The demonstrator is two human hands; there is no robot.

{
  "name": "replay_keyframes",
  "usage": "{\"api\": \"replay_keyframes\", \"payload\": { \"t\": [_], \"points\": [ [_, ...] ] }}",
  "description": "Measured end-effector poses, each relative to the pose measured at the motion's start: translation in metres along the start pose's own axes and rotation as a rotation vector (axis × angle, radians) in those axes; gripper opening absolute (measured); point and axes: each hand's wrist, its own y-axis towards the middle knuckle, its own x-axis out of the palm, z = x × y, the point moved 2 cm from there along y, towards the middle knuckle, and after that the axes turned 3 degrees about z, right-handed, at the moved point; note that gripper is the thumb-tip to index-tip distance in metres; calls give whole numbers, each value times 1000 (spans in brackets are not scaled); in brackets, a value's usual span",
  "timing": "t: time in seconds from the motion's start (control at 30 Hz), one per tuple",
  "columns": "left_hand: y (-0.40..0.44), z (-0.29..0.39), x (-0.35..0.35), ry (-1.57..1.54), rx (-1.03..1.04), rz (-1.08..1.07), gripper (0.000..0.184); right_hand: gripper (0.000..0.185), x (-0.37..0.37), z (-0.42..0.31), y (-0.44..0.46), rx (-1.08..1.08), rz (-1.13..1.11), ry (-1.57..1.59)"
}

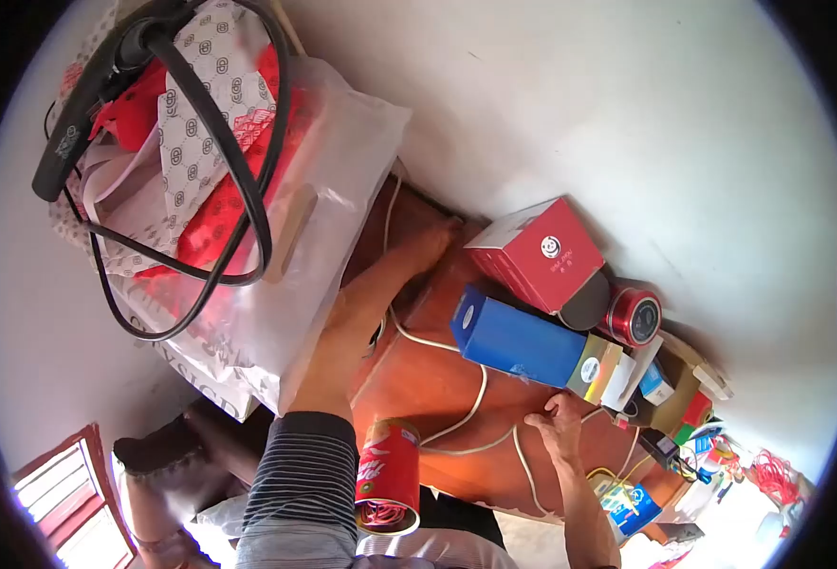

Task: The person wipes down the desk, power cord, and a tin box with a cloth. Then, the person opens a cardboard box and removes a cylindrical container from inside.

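Observation:
My left hand [435, 242] reaches far across the reddish-brown tabletop [451, 398] to its back edge by the wall. Its fingertips are in shadow, and whether they hold anything does not show. Beside that forearm runs a cream cable [485, 379], which loops over the tabletop. My right hand [559, 429] is over the tabletop in front of a blue box [518, 339], fingers bent and somewhat apart, with nothing visible in them. Between my arms, close to my body, is a red can [387, 469] with pinkish-red cord in its open end.
A white plastic bag [333, 142] stuffed with cloth, with a black hose [219, 123] on top, stands left. Behind the blue box are a red box [546, 251] and a red round tin [634, 316]. Small boxes, cables and a red cord bundle [774, 474] crowd the right side.

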Motion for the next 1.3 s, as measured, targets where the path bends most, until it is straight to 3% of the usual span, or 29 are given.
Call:
{"api": "replay_keyframes", "payload": {
  "t": [0.07, 0.1, 0.17, 0.2, 0.27, 0.3, 0.37, 0.47, 0.57, 0.77, 0.8, 0.87, 0.9, 0.97, 1.1, 1.17, 1.2, 1.27, 1.3],
  "points": [
    [-12, 46, -20, 566, -26, -61, 34, 42, -3, -13, -3, -60, -9, -50],
    [-8, 39, -58, 652, -32, -42, 34, 42, 33, -11, 21, -103, -16, 27],
    [-5, 40, -62, 1092, 18, 80, 27, 42, 27, -12, 17, -94, -4, 29],
    [-1, 29, -66, 1086, 19, 78, 27, 42, 24, -10, 16, -90, -3, 25],
    [8, 2, -73, 1606, 30, 244, 25, 43, 19, -7, 14, -173, 42, -4],
    [5, 7, -73, 1599, 30, 240, 25, 43, 15, -8, 13, -167, 42, -9],
    [0, 19, -72, 1656, -296, 73, 21, 44, 6, -10, 9, -118, 34, -178],
    [-6, 17, -68, 1580, -304, -71, 20, 45, 1, 0, 6, 73, -18, -205],
    [-10, -2, -70, 1541, -333, -94, 20, 45, 1, -3, 6, -104, 42, -138],
    [-24, -64, -66, 1397, -430, -159, 19, 44, 2, 14, 7, -28, 16, -86],
    [-27, -41, -66, 1391, -432, -158, 19, 44, 1, 12, 7, -29, 15, -92],
    [-31, 37, -74, 1323, -403, 72, 18, 43, 1, 2, 7, -112, 27, -126],
    [-25, 22, -76, 1319, -403, 72, 18, 43, 1, 2, 7, -111, 27, -130],
    [-5, 12, -89, 1244, -345, 275, 21, 46, 1, -3, 7, -58, 24, -147],
    [-8, 30, -67, 995, -198, 309, 25, 46, -1, -14, 9, 80, 7, -157],
    [-27, 23, -39, 868, 157, 532, 22, 45, 0, 2, 8, -57, 28, -193],
    [-31, 23, -36, 863, 159, 523, 22, 45, 0, 9, 7, -47, 31, -194],
    [-45, 19, -35, 817, 127, 223, 25, 45, 2, 9, 10, -258, 125, -224],
    [-52, 20, -34, 817, 111, 216, 25, 44, 3, 11, 9, -165, 80, -161]
  ]
}}
